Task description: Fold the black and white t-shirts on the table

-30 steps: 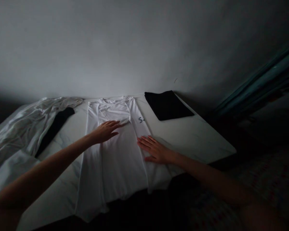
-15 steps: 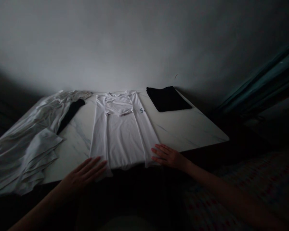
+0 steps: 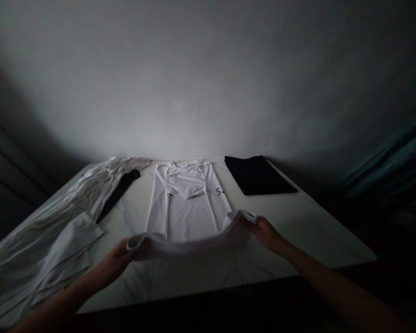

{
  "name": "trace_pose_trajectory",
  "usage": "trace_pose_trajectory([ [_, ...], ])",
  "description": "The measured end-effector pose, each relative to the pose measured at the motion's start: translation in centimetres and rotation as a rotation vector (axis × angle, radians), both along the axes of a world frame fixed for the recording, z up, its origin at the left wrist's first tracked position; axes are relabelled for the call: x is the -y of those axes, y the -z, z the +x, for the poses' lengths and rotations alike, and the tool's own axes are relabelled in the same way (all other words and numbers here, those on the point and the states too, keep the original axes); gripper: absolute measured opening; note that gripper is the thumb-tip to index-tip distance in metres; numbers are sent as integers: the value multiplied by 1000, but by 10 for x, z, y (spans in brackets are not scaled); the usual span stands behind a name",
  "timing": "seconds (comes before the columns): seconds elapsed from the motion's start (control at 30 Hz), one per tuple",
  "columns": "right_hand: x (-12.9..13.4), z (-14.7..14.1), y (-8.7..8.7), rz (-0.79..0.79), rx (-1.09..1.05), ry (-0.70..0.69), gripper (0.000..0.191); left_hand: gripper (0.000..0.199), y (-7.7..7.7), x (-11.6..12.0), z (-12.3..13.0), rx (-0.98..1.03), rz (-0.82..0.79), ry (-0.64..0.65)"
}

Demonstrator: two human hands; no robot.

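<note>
A white shirt lies lengthwise on the table, its collar near the wall and its sides folded inward. Its near edge is lifted off the tabletop and looks blurred. My left hand grips the left corner of that edge, fingers wrapped in the cloth. At the right corner, my right hand is closed on the same edge. The raised hem sags between the two hands. Dark lettering shows on the shirt's right side.
A folded black cloth lies at the back right of the marble-patterned table. Crumpled white clothes cover the left side, with a dark piece beside them. A grey wall stands behind.
My hands have gone from resting flat on the shirt's near corners to gripping them. The near edge has been raised, and the view has tilted upward.
</note>
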State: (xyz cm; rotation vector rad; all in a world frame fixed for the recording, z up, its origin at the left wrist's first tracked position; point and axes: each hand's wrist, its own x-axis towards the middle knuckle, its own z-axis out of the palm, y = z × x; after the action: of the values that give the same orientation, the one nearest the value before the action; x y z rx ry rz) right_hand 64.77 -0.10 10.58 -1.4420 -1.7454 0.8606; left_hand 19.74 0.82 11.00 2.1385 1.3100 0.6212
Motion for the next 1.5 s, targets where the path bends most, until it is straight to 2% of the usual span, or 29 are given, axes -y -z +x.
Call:
trace_pose_trajectory([
  [0.03, -28, -4, -6, 13, -19, 87, 50, 52, -12, -22, 4, 111, -56, -109],
  [0.1, -92, -13, -15, 68, -28, 222, 50, 59, -34, -76, 14, 332, -131, -215],
  [0.17, -158, -22, -20, 139, -1, 314, 45, 61, -50, -137, 26, 450, -112, -245],
  [0.23, -222, -29, -22, 198, 54, 374, 35, 61, -56, -200, 37, 504, -85, -254],
  [0.3, -277, -36, -19, 200, 153, 415, 27, 59, -52, -261, 49, 504, -69, -303],
  [0.4, -337, -43, -4, 137, 296, 451, 24, 50, -31, -333, 62, 346, -45, -447],
  [0.47, -361, -45, 13, 92, 351, 473, 27, 37, -12, -363, 66, 182, -33, -522],
  [0.53, -374, -44, 30, 53, 386, 503, 26, 28, 6, -380, 66, 42, -27, -558],
  [0.63, -377, -44, 44, 16, 452, 567, 26, 30, 22, -382, 66, -143, 25, -618],
  [0.7, -372, -49, 43, 17, 550, 621, 32, 38, 24, -373, 70, -264, 106, -677],
  [0.77, -365, -60, 40, 63, 666, 657, 38, 43, 24, -361, 80, -360, 256, -711],
  [0.83, -356, -75, 37, 167, 748, 563, 42, 46, 26, -350, 94, -440, 447, -635],
  [0.9, -350, -90, 37, 258, 793, 310, 47, 49, 32, -343, 109, -475, 564, -422],
  [0.97, -348, -95, 40, 257, 820, 35, 51, 52, 41, -343, 117, -499, 521, -204],
  [1.03, -350, -89, 40, 141, 846, -66, 54, 54, 48, -348, 114, -547, 395, -124],
  [1.07, -351, -82, 38, 67, 857, -49, 55, 54, 49, -351, 107, -573, 330, -142],
  [1.13, -352, -69, 32, -84, 865, 72, 59, 55, 48, -357, 90, -608, 216, -226],
  [1.2, -347, -62, 24, -138, 850, 221, 64, 57, 43, -356, 73, -612, 192, -337],
  [1.27, -332, -66, 20, -59, 836, 277, 64, 61, 41, -346, 64, -591, 279, -420],
  [1.3, -319, -70, 20, -1, 832, 261, 63, 63, 42, -337, 62, -580, 333, -425],
  [1.4, -264, -80, 30, 84, 824, 98, 60, 64, 56, -293, 61, -572, 363, -274],
  [1.5, -199, -70, 52, 126, 783, -5, 59, 62, 75, -233, 50, -552, 364, -119],
])
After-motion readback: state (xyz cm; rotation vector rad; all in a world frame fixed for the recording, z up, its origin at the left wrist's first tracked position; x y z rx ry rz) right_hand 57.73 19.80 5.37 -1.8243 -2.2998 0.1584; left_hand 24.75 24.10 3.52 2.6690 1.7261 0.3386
